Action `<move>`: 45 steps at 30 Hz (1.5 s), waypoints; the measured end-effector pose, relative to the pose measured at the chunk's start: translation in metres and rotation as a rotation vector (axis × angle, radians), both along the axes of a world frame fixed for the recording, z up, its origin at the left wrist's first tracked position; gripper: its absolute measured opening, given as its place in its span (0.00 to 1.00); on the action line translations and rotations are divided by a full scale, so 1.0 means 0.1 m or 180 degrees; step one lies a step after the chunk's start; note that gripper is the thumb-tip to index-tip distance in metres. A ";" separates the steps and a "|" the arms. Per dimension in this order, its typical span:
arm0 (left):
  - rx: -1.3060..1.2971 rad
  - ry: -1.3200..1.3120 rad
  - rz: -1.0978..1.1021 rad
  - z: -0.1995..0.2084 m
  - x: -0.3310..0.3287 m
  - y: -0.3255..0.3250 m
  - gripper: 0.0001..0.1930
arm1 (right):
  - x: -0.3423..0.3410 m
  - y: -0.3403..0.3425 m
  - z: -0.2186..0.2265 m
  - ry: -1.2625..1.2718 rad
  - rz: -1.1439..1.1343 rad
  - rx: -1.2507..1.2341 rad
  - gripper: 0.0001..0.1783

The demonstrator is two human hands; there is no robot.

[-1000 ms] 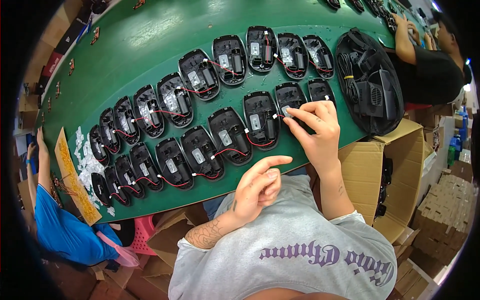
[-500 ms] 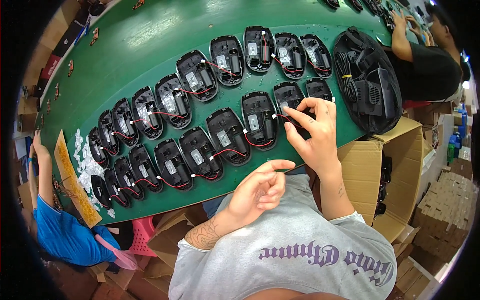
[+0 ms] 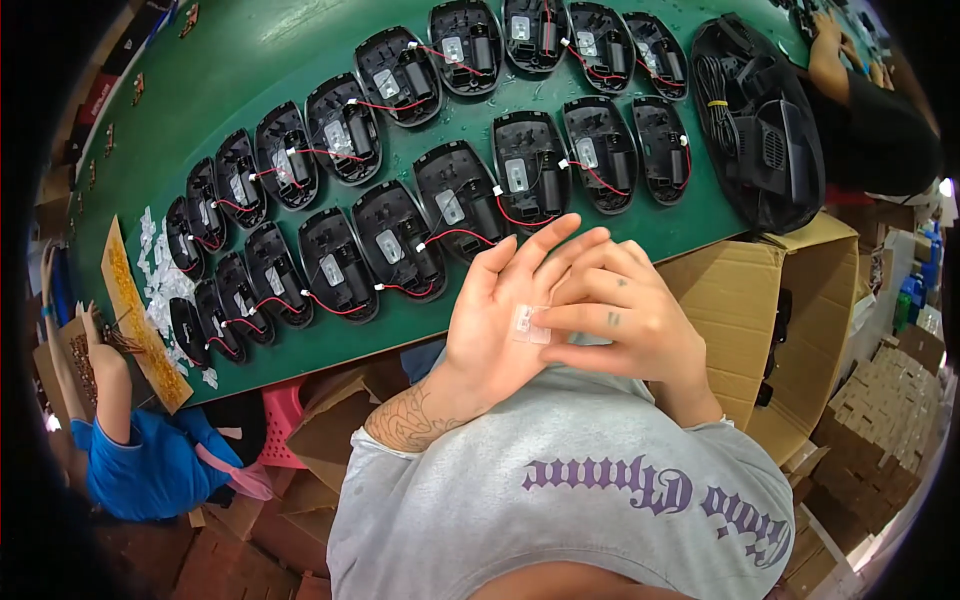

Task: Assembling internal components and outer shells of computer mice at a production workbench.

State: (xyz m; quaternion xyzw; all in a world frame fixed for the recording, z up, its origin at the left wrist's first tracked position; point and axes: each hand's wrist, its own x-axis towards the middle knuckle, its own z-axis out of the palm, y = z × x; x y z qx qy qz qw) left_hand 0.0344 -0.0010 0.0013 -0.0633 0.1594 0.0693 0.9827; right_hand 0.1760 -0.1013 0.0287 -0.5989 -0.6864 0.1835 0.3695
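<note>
A green desk [image 3: 280, 55] spreads ahead of the left grip [image 3: 492, 335] and the right grip [image 3: 640, 318]. On it, two curving rows of black shells [image 3: 600, 160] run ahead and leftward of both. A cardboard box [image 3: 718, 300] stands open to the right grip's right; ahead of the box, a black bag [image 3: 798, 205] holds dark parts. Far left of the left grip lies a heap of whitish pieces [image 3: 165, 290]. The left grip is opened out, palm up, fingers loosely extended. The right grip is nearly closed, thumb and forefinger slightly parted; I cannot tell whether they pinch anything. The small clear piece [image 3: 524, 328] lies against the left palm, at the right forefinger's tip.
</note>
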 end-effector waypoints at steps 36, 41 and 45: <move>0.3077 0.0717 -0.0758 0.02 0.21 -0.13 0.22 | 0.69 -0.04 -0.29 -0.1233 -0.2559 0.0298 0.15; 0.2909 0.0757 -0.0724 0.02 0.21 -0.11 0.22 | 0.72 0.05 -0.32 -0.1466 -0.2722 0.0368 0.16; 0.2916 0.0636 -0.0799 -0.03 0.18 -0.08 0.21 | 0.72 0.08 -0.34 -0.1320 -0.2818 0.0204 0.15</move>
